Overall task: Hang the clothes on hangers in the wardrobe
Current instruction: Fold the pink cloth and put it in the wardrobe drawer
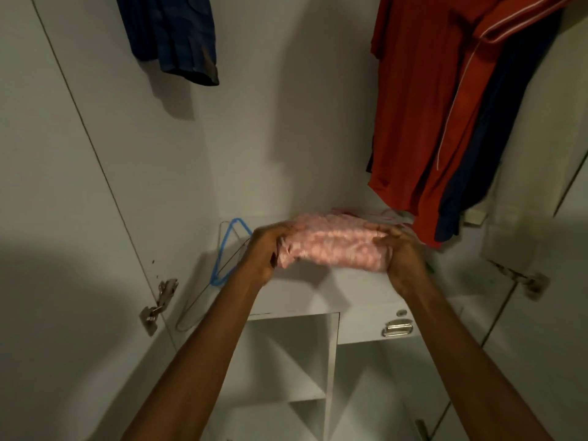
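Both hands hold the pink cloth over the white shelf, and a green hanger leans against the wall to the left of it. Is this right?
Not quite. The hanger leaning on the left is blue, not green, as the head view shows. The rest stands: the left hand and the right hand both hold the pink cloth over the white shelf.

Folded garment (331,245) sits mid-frame on the shelf (318,291), btwn my left hand (265,249) and right hand (402,253). Hanger (227,253) lies left of it. 2 hung groups: shirt (171,33) upper left, clothes (445,106) upper right. Cubbies (286,361) below.
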Motion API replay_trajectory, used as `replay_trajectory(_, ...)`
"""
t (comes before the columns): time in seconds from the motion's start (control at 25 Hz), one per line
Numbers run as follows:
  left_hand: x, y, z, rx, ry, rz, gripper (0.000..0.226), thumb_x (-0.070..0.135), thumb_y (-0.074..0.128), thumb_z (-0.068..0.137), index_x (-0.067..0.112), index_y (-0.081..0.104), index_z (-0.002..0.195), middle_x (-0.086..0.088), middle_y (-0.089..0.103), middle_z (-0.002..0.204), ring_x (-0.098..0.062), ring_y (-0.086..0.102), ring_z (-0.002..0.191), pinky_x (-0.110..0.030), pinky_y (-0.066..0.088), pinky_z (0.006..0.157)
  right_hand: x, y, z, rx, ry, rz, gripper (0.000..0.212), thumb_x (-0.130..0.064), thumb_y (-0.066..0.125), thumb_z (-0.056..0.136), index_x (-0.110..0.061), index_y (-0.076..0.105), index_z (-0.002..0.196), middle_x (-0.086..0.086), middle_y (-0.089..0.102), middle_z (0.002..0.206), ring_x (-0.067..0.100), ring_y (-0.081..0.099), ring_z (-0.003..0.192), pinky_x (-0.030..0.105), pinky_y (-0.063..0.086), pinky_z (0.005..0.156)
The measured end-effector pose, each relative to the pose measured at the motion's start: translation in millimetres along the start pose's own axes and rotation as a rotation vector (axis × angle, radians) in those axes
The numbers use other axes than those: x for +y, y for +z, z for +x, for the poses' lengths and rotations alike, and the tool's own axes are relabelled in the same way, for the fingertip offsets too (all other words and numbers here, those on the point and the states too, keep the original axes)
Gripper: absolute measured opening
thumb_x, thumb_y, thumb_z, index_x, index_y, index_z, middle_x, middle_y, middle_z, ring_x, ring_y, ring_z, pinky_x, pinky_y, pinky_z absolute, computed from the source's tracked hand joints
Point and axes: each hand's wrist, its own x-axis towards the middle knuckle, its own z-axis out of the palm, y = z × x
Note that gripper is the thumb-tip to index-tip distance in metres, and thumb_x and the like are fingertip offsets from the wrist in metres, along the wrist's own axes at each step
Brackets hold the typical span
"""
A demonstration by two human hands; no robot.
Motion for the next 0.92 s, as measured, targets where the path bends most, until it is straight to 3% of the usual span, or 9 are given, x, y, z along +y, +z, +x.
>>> replay_trajectory(0.16,-87.1,-40.1,13.9,0.12,-0.383,0.153,0.037,0.008,0.074,0.081,-0.007,0.071,0.115,-0.019,0.077,0.1,-0.027,0.074,0.079,-0.031,0.06,0.065,83.5,-37.0,-5.6,0.072,0.264,-0.123,0.042,-0.009,0.075,0.056,0.001,0.078,0.097,0.021,0.076,0.105,0.05,0.067,0.105,0.041,0.054,0.082)
replay_trajectory(0.28,-108.0,-55.1,17.8,0.118,-0.552,0.185,0.031,0.009,0.072,0.088,-0.005,0.071,0.116,-0.016,0.077,0.1,-0.022,0.072,0.08,-0.027,0.062,0.068,99.0,-54.3,-5.4,0.086,0.476,-0.144,0.025,0.003,0.065,0.074,0.01,0.076,0.095,0.025,0.074,0.11,0.046,0.068,0.106,0.038,0.05,0.09)
replay_trajectory(0.44,-69.8,-51.0,44.6,0.07,-0.397,-0.126,0.018,0.018,0.075,0.088,0.001,0.074,0.094,-0.015,0.072,0.088,-0.023,0.068,0.075,-0.029,0.062,0.062,67.0,-48.0,19.5,0.09,0.474,0.176,0.024,0.004,0.044,0.091,0.007,0.068,0.09,0.028,0.073,0.104,0.029,0.075,0.077,0.032,0.06,0.065)
replay_trajectory(0.52,-53.4,-42.2,62.7,0.071,-0.31,-0.351,0.035,0.029,0.073,0.09,-0.002,0.07,0.107,-0.02,0.072,0.102,-0.032,0.072,0.092,-0.037,0.064,0.072,57.9,-43.6,40.9,0.01,0.369,0.442,0.033,0.007,0.033,0.093,0.005,0.062,0.109,0.028,0.071,0.117,0.036,0.074,0.1,0.043,0.063,0.081)
replay_trajectory(0.6,-56.9,-32.2,76.8,0.085,-0.254,-0.385,0.03,0.028,0.066,0.095,0.001,0.07,0.106,-0.026,0.072,0.112,-0.036,0.074,0.097,-0.041,0.064,0.082,70.3,-41.0,64.2,-0.07,0.359,0.373,0.038,0.01,0.033,0.093,0.001,0.049,0.125,0.034,0.063,0.129,0.045,0.068,0.113,0.051,0.058,0.095)
replay_trajectory(0.68,-79.2,-28.5,88.5,0.196,-0.207,-0.101,0.018,0.021,0.069,0.095,0.009,0.071,0.107,-0.028,0.072,0.113,-0.034,0.075,0.093,-0.045,0.062,0.086,90.4,-35.1,76.1,0.0,0.322,0.026,0.04,0.013,0.043,0.095,-0.002,0.044,0.133,0.032,0.07,0.114,0.04,0.075,0.095,0.048,0.063,0.081)
replay_trajectory(0.76,-106.3,-35.5,103.1,0.39,-0.126,0.452,0.047,0.024,0.08,0.085,0.015,0.064,0.128,-0.017,0.073,0.118,-0.032,0.072,0.1,-0.046,0.061,0.087,102.3,-30.0,78.6,0.152,0.225,-0.278,0.041,0.011,0.063,0.089,-0.011,0.053,0.123,0.017,0.074,0.096,0.028,0.075,0.077,0.037,0.061,0.064)
replay_trajectory(0.84,-119.4,-41.0,107.8,0.51,-0.042,1.012,0.054,0.058,0.075,0.08,0.017,0.069,0.115,-0.007,0.074,0.105,-0.028,0.071,0.094,-0.039,0.058,0.077,113.3,-30.7,86.4,0.266,0.076,-0.598,0.03,-0.002,0.079,0.079,-0.02,0.061,0.094,0.002,0.07,0.081,0.023,0.07,0.074,0.034,0.055,0.065)
replay_trajectory(0.92,-123.5,-36.8,112.3,0.538,-0.1,1.248,0.091,0.095,0.042,0.071,0.013,0.071,0.1,-0.007,0.072,0.092,-0.025,0.07,0.082,-0.036,0.057,0.07,119.4,-32.8,95.4,0.234,0.071,-0.856,0.021,-0.031,0.079,0.079,-0.02,0.062,0.074,-0.001,0.066,0.07,0.024,0.066,0.07,0.032,0.049,0.064)
